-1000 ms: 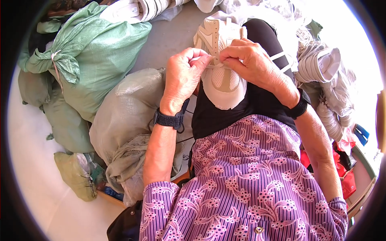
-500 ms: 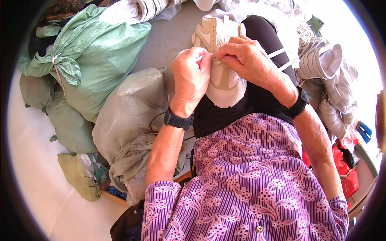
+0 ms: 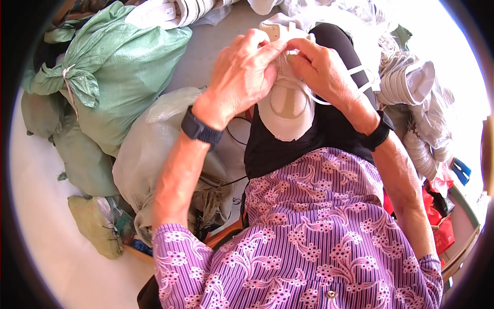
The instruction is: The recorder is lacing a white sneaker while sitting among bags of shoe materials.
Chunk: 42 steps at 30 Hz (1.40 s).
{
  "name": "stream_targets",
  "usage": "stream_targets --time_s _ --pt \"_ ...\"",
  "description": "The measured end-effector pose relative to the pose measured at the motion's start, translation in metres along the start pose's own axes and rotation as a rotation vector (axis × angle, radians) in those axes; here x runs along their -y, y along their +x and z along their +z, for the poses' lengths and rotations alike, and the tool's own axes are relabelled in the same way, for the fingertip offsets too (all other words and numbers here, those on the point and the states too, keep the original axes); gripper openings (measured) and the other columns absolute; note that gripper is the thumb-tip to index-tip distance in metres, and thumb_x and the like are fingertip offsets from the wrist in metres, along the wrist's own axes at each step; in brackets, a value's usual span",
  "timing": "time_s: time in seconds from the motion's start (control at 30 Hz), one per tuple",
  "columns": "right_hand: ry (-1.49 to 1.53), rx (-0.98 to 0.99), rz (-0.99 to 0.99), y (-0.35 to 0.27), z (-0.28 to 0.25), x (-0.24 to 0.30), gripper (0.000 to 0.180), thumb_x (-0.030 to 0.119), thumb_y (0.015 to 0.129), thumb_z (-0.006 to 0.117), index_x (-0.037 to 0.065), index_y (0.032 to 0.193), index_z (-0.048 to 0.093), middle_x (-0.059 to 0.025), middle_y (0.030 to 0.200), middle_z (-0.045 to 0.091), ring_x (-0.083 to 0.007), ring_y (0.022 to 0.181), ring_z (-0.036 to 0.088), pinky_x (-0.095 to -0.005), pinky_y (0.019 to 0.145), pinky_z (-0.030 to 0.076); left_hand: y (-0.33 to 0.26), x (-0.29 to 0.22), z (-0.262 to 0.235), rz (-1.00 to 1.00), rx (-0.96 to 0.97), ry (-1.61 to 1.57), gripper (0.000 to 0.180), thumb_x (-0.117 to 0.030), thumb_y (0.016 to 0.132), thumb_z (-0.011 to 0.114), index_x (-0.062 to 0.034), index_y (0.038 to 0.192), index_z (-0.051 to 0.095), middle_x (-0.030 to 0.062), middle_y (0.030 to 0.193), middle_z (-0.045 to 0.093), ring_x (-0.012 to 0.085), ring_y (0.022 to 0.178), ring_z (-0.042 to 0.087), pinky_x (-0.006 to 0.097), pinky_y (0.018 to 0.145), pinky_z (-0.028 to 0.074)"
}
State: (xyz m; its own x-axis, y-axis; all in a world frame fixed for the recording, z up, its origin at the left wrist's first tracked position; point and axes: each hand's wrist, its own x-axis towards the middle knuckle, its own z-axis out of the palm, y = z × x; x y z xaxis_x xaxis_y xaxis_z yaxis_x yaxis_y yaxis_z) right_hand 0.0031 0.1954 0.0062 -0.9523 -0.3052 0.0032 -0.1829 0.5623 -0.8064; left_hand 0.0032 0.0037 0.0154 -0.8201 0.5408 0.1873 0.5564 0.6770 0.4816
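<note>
Through the camera I see a tied green sack (image 3: 136, 72) beside a pale grey sack (image 3: 146, 136); rightward, a red bag (image 3: 443, 236).

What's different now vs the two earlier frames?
Left hand moved up and right, over the beige-and-white mesh shoe; right hand shifted slightly up it, fingertips now near the left's. A flat white lace now curves out beside the toe. Any grip change is hidden. Shoe stays on the lap, toe toward the body.
</note>
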Motion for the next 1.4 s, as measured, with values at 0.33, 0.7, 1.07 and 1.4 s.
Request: stream_targets --time_s 0.33,0.7,1.07,1.4 --pt "0.168 0.149 0.137 0.008 -0.011 0.003 0.027 0.015 0.084 0.055 -0.001 0.105 0.062 -0.0105 0.064 0.061 -0.0150 0.061 0.061 -0.0290 0.058 0.048 0.029 0.024 -0.013 0.086 0.267 -0.049 0.052 -0.020 0.072 0.064 -0.0132 0.123 0.057 0.0123 0.116 0.055 0.0318 0.105 0.056 0.040 0.088 0.048" --pt "0.141 0.233 0.103 0.014 -0.011 0.002 0.029 0.012 0.082 0.055 0.000 0.108 0.061 -0.0081 0.065 0.061 -0.0131 0.060 0.059 -0.0271 0.058 0.046 0.038 0.033 -0.026 0.097 0.547 -0.091 0.039 -0.021 0.067 0.071 -0.0065 0.101 0.060 0.0139 0.089 0.067 0.0337 0.086 0.063 0.042 0.079 0.049" --pt "-0.087 0.340 -0.013 0.017 -0.016 0.016 0.020 0.013 0.080 0.057 0.009 0.093 0.071 -0.0108 0.070 0.065 -0.0253 0.058 0.062 -0.0324 0.058 0.049 0.005 0.027 -0.003 0.012 0.294 -0.444 0.033 -0.007 0.061 0.078 0.0004 0.085 0.057 0.0120 0.073 0.062 0.0254 0.065 0.058 0.035 0.064 0.047" --pt "-0.485 0.296 -0.383 0.032 -0.004 0.017 0.009 0.015 0.074 0.062 0.014 0.077 0.071 -0.0032 0.078 0.062 -0.0231 0.087 0.060 -0.0401 0.073 0.043 -0.015 0.026 0.002 -0.149 0.147 -0.657 0.030 -0.009 0.068 0.080 -0.0016 0.073 0.052 0.0004 0.061 0.042 0.0075 0.059 0.036 0.025 0.052 0.036"
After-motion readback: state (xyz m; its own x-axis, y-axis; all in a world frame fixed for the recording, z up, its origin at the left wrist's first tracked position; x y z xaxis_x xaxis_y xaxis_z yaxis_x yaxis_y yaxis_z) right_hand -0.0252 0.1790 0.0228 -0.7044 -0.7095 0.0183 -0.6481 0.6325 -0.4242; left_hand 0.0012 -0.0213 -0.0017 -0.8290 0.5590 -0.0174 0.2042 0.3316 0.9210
